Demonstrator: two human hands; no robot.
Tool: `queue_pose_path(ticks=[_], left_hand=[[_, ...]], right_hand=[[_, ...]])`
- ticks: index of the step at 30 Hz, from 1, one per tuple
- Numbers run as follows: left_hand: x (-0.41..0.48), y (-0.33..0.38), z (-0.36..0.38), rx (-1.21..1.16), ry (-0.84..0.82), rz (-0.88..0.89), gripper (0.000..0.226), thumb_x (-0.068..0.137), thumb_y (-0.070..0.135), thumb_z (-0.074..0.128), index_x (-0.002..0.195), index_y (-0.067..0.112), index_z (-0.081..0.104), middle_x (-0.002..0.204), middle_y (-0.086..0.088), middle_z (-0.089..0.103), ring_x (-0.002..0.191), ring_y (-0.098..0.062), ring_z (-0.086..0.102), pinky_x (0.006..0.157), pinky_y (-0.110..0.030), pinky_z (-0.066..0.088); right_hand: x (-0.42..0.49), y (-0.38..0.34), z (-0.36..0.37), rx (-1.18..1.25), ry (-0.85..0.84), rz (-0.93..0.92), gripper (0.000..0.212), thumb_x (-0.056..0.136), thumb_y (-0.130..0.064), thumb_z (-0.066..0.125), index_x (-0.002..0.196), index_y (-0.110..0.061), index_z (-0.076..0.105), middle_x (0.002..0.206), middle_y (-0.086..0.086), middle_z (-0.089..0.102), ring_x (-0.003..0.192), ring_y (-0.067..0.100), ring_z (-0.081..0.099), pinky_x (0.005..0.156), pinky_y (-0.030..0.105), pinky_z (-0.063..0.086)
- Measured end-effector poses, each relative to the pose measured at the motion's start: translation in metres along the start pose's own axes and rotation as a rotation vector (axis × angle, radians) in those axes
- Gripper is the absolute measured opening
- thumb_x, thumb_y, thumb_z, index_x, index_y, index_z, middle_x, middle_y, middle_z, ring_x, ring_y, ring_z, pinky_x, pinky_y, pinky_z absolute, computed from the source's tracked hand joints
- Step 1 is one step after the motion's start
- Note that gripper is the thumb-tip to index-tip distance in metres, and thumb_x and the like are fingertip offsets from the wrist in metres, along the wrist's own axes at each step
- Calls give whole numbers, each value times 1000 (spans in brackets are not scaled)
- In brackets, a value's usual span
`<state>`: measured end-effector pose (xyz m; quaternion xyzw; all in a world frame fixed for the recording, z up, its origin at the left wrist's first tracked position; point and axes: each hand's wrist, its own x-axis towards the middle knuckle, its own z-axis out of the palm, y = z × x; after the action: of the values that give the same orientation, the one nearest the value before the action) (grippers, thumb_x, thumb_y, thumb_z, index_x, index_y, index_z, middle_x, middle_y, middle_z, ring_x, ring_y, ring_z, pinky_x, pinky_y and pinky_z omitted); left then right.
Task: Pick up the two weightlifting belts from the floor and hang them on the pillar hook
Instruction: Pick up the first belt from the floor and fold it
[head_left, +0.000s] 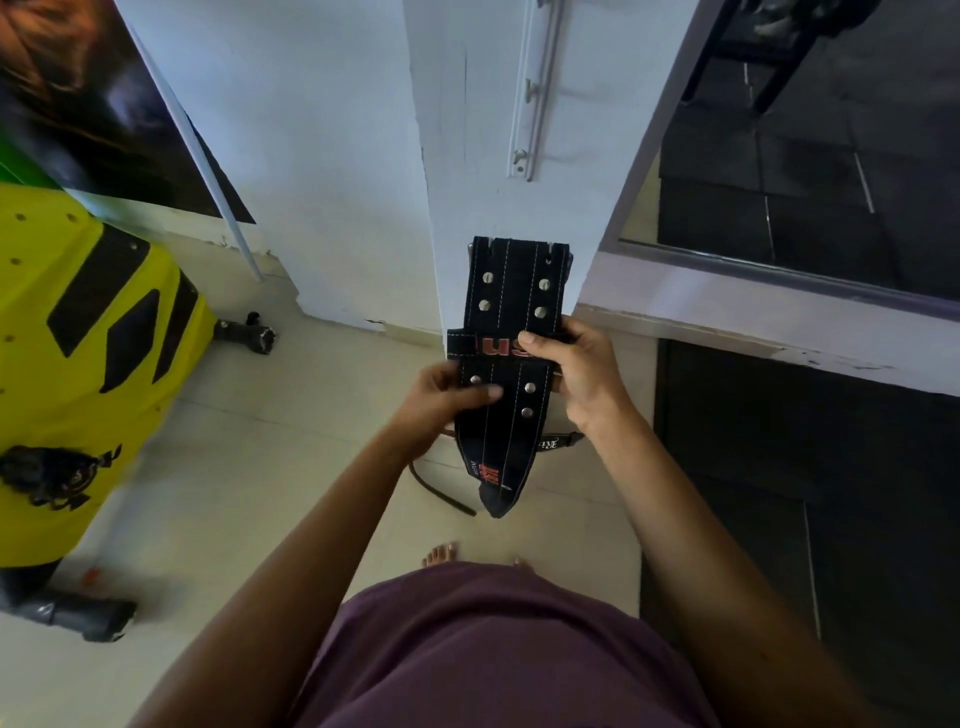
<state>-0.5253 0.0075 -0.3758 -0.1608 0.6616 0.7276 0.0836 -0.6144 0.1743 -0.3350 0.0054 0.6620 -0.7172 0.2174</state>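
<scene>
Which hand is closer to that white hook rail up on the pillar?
Right. The right hand grips the belt higher up, almost directly below the hook rail; the left hand sits lower and further left.

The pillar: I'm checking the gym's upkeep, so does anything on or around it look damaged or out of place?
Paint is chipped along the pillar base by the floor, and a thin dark strap lies loose on the tiles below the black belt.

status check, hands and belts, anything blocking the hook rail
Left hand and right hand both grip the black riveted weightlifting belt, held below the white hook rail. Rail hooks bare. Nothing blocking.
</scene>
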Motion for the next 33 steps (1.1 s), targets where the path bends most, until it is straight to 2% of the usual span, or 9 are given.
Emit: queue_pose_path(ticks=[3,6,8,13,17,21,25,28,33], left_hand=[[13,39,-4,-130,112,82,28,79,10,74,105,1,66,93,-8,74,84,-22,72,74,-33,58],[28,74,-9,-205,180,110,20,81,11,72,99,4,67,87,-6,71,78,-17,70,67,-32,57],[35,88,-12,-192,175,110,18,80,10,73,96,5,68,88,-6,71,81,-17,70,70,-32,56],[31,69,-13,-45,-53,11,44,76,2,73,118,-1,60,108,-13,70,98,-26,69,84,-37,57],[8,7,-5,130,-128,-106,36,74,0,75,109,1,65,105,-10,74,100,-25,70,98,-47,51],[-2,-4,0,60,-112,-88,30,77,5,73,106,2,66,96,-7,75,94,-27,71,92,-46,53],[7,43,1,-173,53,19,34,85,24,68,109,1,63,92,-10,69,86,-26,67,69,-34,53],[11,73,9,-131,174,102,21,90,24,64,100,6,67,76,3,72,73,-13,70,61,-28,55],[13,85,33,-221,250,112,34,92,32,58,105,1,64,93,-14,68,86,-28,68,81,-44,55]], right_hand=[[-5,6,1,10,-11,24,29,77,-4,75,106,-5,72,101,11,76,93,27,74,76,43,59],[-11,8,6,-8,-52,17,32,78,-4,75,110,-6,71,105,10,76,93,20,74,70,31,58],[-15,10,8,-11,-63,3,34,78,-4,76,111,-7,70,105,10,76,93,19,74,70,28,57],[-9,0,4,-3,3,-19,31,78,-6,76,108,-8,71,102,9,77,92,22,75,76,41,59],[-4,-10,0,-3,22,-49,22,75,-3,76,90,-19,73,90,0,77,89,19,74,85,46,57],[-5,-2,-1,-36,4,-13,28,75,-3,77,101,-8,72,99,8,77,93,22,74,86,45,57],[-14,5,6,-83,-33,-10,32,81,-10,73,112,-9,67,108,7,75,98,19,72,88,38,56],[-16,0,19,-86,-43,-26,33,93,-29,63,124,-17,62,116,1,72,105,14,69,89,32,56],[-10,-25,32,7,62,-36,42,95,-47,53,120,-14,61,108,6,72,95,19,71,82,37,60]])
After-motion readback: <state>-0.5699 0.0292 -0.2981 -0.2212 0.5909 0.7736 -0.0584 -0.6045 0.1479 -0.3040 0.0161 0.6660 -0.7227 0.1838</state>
